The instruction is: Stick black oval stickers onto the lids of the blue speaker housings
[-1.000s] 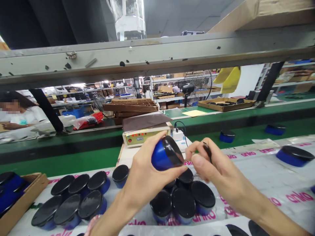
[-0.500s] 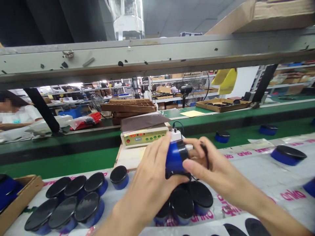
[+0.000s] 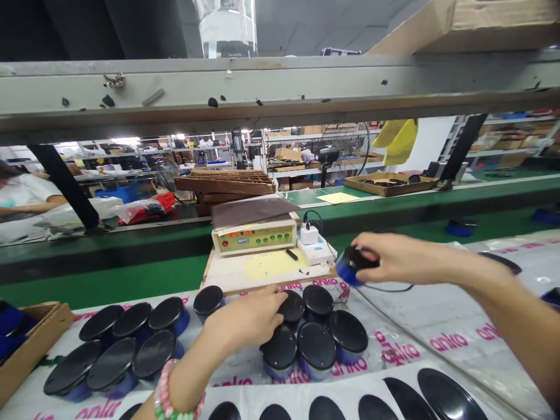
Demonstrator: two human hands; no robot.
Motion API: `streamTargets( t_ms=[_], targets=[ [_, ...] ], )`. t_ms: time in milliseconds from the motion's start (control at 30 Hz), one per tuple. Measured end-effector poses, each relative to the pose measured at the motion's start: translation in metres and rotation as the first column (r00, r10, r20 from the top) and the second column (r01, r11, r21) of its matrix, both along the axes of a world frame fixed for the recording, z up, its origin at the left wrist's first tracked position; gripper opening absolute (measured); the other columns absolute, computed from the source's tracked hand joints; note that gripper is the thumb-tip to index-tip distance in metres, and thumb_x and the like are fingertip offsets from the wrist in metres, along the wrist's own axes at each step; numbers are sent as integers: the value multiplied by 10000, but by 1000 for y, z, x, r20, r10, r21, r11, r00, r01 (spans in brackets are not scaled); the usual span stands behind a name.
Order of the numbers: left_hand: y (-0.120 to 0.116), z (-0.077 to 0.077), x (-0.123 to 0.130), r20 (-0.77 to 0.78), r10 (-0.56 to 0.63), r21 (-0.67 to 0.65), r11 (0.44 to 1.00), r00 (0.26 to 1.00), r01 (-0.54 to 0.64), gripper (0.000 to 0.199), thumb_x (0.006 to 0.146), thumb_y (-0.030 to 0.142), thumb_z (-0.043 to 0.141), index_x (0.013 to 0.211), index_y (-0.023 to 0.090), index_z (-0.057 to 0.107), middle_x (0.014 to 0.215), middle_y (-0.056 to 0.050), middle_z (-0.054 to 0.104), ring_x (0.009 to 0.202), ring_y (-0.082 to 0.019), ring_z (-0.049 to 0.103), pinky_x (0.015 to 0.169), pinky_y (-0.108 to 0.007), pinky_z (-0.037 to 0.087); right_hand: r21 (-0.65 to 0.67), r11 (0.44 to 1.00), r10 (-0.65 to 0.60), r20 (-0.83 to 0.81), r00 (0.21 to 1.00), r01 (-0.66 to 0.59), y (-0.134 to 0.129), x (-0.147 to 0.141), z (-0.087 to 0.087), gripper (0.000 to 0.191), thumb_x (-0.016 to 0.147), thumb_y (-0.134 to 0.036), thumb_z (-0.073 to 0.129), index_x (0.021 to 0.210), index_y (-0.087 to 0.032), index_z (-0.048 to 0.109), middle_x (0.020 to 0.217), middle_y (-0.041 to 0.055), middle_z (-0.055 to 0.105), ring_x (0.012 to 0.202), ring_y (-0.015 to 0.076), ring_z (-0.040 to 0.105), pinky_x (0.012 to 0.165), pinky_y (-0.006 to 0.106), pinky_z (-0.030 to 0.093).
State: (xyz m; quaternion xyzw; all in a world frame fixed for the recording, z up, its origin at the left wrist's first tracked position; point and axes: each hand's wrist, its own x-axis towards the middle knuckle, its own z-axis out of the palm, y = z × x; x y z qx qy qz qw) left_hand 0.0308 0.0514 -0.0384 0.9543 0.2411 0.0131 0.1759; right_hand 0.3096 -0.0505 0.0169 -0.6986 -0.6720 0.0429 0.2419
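Note:
My right hand (image 3: pixel 385 256) grips a blue round piece with a black top (image 3: pixel 355 266), held above the sheeted table to the right of the tester box; a thin dark cable trails beside it. My left hand (image 3: pixel 254 315) reaches over the middle group, its fingertips at a black-topped round piece (image 3: pixel 292 305) standing at that group's back left. Its fingers look bent, and part of the piece is hidden behind them. Several similar pieces (image 3: pixel 317 345) stand close together beside my left hand. Another group (image 3: pixel 111 364) stands on the left.
A tester box (image 3: pixel 256 236) with lit red lights sits behind the table, with a white socket block (image 3: pixel 315 248) beside it. A cardboard box (image 3: pixel 39 335) is at the left edge. A sheet of black discs (image 3: pixel 262 399) lies in front. A metal shelf (image 3: pixel 280 81) crosses above.
My hands have moved apart. The right hand went right with a blue piece; the left dropped down-left to the middle group. The tester box's front and the yellow paper are now uncovered.

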Motion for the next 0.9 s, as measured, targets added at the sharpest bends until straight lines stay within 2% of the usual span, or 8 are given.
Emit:
streamTargets(
  t_ms=[100, 200, 367, 500, 633, 800, 833, 900],
  targets=[
    [8, -6, 2, -18, -27, -50, 998, 999, 26, 493, 831, 254, 521, 1318, 191, 488, 1348, -129, 509, 1197, -311, 517, 974, -431, 427, -288, 952, 118, 42, 992, -101, 14, 0, -39, 227, 549, -252, 724, 609, -204, 510, 537, -53, 528, 446, 125, 459, 399, 237, 283],
    [15, -12, 10, 3, -44, -110, 993, 999, 44, 675, 803, 471, 585, 1388, 189, 401, 1399, -123, 458, 1243, -315, 469, 1007, -405, 402, -381, 918, 149, 75, 986, -110, 11, -4, -53, 211, 623, -294, 674, 702, -199, 503, 652, -8, 572, 516, 155, 514, 432, 249, 344],
    [22, -19, 20, 94, -31, -164, 985, 995, 46, 645, 793, 548, 587, 1341, 239, 447, 1349, -65, 521, 1206, -273, 504, 992, -350, 402, -343, 928, 197, 112, 974, -148, 5, -32, -40, 230, 864, -388, 450, 987, -195, 467, 901, 57, 591, 731, 189, 584, 616, 280, 433],
    [23, -21, 21, 124, 46, -139, 990, 991, -28, 572, 799, 492, 601, 1279, 207, 476, 1240, -88, 585, 1110, -274, 558, 954, -367, 416, -358, 906, 297, 155, 942, -227, 22, -63, -49, 178, 793, -334, 548, 892, -195, 497, 857, 46, 590, 743, 208, 577, 603, 280, 408],
    [18, -17, 20, 79, 68, -110, 992, 995, -59, 561, 780, 441, 646, 1256, 190, 486, 1198, -101, 575, 1087, -279, 556, 938, -375, 424, -364, 900, 330, 213, 920, -238, 40, -72, -66, 151, 733, -308, 609, 778, -190, 525, 812, 44, 596, 719, 223, 583, 607, 293, 401],
    [-9, 1, 13, 50, 102, -48, 994, 994, -99, 330, 816, 383, 625, 1063, 168, 581, 1125, -114, 518, 1029, -297, 543, 885, -433, 442, -271, 944, 268, 296, 917, -189, 33, -67, -63, 94, 811, -253, 561, 772, -171, 537, 987, 108, 591, 885, 271, 579, 743, 354, 421],
    [-18, 3, 13, 29, 90, -47, 995, 996, -88, 332, 798, 414, 644, 1016, 168, 598, 1099, -109, 522, 1018, -302, 541, 867, -440, 453, -244, 953, 249, 307, 919, -177, 25, -66, -60, 110, 841, -272, 545, 806, -169, 538, 1026, 117, 581, 931, 280, 569, 767, 365, 420],
    [-35, 2, 16, -44, 46, -26, 999, 998, -47, 498, 708, 509, 711, 1045, 160, 603, 1128, -125, 516, 1067, -335, 505, 879, -468, 451, -216, 966, 199, 290, 936, -139, 7, -67, -57, 175, 883, -352, 520, 869, -177, 522, 1010, 105, 581, 915, 275, 574, 726, 368, 438]
  ],
)
